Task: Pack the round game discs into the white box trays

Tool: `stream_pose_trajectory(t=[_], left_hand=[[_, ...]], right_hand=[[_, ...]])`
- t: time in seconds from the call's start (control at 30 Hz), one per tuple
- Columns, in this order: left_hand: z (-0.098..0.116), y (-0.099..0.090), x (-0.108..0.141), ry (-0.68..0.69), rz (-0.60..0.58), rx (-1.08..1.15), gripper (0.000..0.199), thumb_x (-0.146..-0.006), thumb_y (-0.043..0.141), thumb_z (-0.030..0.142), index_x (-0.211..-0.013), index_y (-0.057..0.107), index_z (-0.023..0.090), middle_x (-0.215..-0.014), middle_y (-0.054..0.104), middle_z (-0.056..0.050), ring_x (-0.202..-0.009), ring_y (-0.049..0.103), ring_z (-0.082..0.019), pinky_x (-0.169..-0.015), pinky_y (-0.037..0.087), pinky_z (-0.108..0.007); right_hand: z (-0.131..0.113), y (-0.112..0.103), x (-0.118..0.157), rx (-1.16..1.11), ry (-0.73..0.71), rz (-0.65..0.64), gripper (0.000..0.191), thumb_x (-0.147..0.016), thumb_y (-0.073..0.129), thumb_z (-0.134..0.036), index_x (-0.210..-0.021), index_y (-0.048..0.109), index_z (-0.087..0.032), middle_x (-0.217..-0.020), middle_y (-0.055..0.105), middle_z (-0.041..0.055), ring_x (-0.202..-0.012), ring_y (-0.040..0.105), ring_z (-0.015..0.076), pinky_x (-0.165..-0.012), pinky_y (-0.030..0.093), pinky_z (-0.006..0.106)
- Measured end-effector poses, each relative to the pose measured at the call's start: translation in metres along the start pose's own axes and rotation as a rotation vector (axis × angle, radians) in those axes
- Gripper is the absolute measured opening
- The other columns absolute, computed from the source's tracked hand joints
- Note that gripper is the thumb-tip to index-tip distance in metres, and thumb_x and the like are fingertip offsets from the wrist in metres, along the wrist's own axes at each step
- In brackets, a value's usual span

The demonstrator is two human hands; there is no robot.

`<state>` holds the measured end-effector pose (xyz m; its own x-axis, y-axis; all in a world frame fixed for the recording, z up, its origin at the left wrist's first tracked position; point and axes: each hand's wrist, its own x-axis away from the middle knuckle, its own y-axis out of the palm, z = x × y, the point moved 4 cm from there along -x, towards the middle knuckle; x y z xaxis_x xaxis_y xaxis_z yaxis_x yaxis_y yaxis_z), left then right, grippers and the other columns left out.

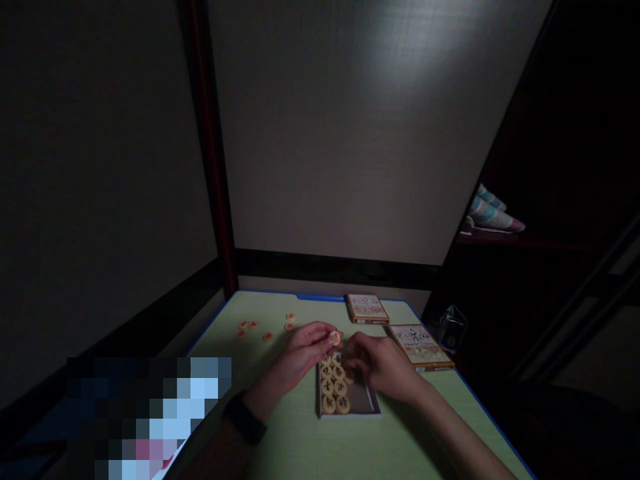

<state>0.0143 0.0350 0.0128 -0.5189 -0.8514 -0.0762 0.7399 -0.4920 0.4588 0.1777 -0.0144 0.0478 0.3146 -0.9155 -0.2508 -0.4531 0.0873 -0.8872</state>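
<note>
My left hand [311,347] is closed on a round Chinese chess piece [335,338], held at its fingertips above the far end of an open box. In that box [367,408] several pieces with black characters [328,387] lie in rows on the left side. My right hand [377,363] is over the right part of the box with its fingers curled. A piece with a red mark [349,378] shows just below those fingers. Whether the right fingers grip a piece is hidden.
Several red-marked pieces [268,337] lie loose on the pale green table [300,447], left of the hands. Two printed boxes [367,308] [421,345] rest at the back and right. Beyond the table's right edge stands a dark object [453,328]. A wall panel rises behind.
</note>
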Motion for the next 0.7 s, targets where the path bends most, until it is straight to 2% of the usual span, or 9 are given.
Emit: stream_pose_trajectory(t=[0.13,0.23,0.33,0.4,0.53,0.6,0.7], left_hand=[[-0.001,0.004,0.001,0.033,-0.058,-0.053,0.041,-0.063,0.089,0.029,-0.089,0.06,0.017,-0.085,0.07,-0.004,-0.083,0.065,-0.017,-0.077,0.047,-0.027],[-0.005,0.005,0.0,0.02,-0.082,-0.107,0.046,-0.06,0.091,0.029,-0.086,0.056,0.018,-0.08,0.069,-0.003,-0.078,0.065,-0.016,-0.076,0.048,-0.028],[-0.005,0.004,-0.002,0.011,-0.067,-0.171,0.046,-0.058,0.092,0.031,-0.085,0.056,0.017,-0.083,0.071,-0.004,-0.078,0.066,-0.017,-0.074,0.049,-0.028],[-0.002,0.0,-0.005,0.051,0.008,-0.229,0.043,-0.06,0.089,0.036,-0.082,0.058,0.017,-0.081,0.07,-0.004,-0.076,0.065,-0.016,-0.068,0.047,-0.025],[0.007,-0.016,-0.01,0.181,0.281,-0.324,0.035,-0.063,0.083,0.041,-0.072,0.059,0.017,-0.065,0.064,0.0,-0.06,0.056,-0.012,-0.054,0.038,-0.022],[0.01,-0.022,-0.011,0.221,0.382,-0.343,0.032,-0.063,0.078,0.042,-0.069,0.058,0.018,-0.062,0.062,0.001,-0.055,0.052,-0.01,-0.051,0.036,-0.021],[0.012,-0.025,-0.01,0.233,0.451,-0.363,0.03,-0.064,0.072,0.044,-0.068,0.057,0.018,-0.059,0.059,0.003,-0.051,0.048,-0.009,-0.049,0.034,-0.02]], right_hand=[[-0.011,0.001,0.003,-0.058,-0.176,0.141,0.034,-0.089,0.063,-0.027,-0.122,0.058,-0.021,-0.097,0.07,0.0043,-0.082,0.065,0.0169,-0.071,0.045,0.025],[-0.017,0.004,0.004,-0.029,-0.264,0.176,0.026,-0.096,0.053,-0.031,-0.118,0.062,-0.02,-0.094,0.068,0.0058,-0.077,0.063,0.0165,-0.068,0.045,0.025],[-0.016,0.0,0.003,-0.023,-0.234,0.135,0.021,-0.095,0.054,-0.029,-0.11,0.065,-0.019,-0.091,0.068,0.0056,-0.078,0.063,0.0164,-0.068,0.044,0.025],[-0.013,-0.002,0.001,0.027,-0.149,0.034,0.013,-0.089,0.06,-0.024,-0.1,0.067,-0.02,-0.086,0.069,0.0035,-0.077,0.063,0.0165,-0.067,0.041,0.024],[-0.008,0.002,0.0,0.219,-0.029,-0.196,0.008,-0.078,0.063,-0.019,-0.082,0.069,-0.022,-0.075,0.071,0.0013,-0.07,0.063,0.0174,-0.06,0.032,0.025],[-0.007,0.008,0.0,0.289,-0.014,-0.25,0.009,-0.077,0.062,-0.021,-0.082,0.07,-0.022,-0.076,0.073,0.0026,-0.07,0.064,0.0187,-0.059,0.03,0.026],[-0.007,0.014,0.0,0.325,-0.021,-0.261,0.02,-0.076,0.061,-0.022,-0.093,0.071,-0.023,-0.082,0.075,0.0037,-0.074,0.066,0.0201,-0.061,0.03,0.027]])
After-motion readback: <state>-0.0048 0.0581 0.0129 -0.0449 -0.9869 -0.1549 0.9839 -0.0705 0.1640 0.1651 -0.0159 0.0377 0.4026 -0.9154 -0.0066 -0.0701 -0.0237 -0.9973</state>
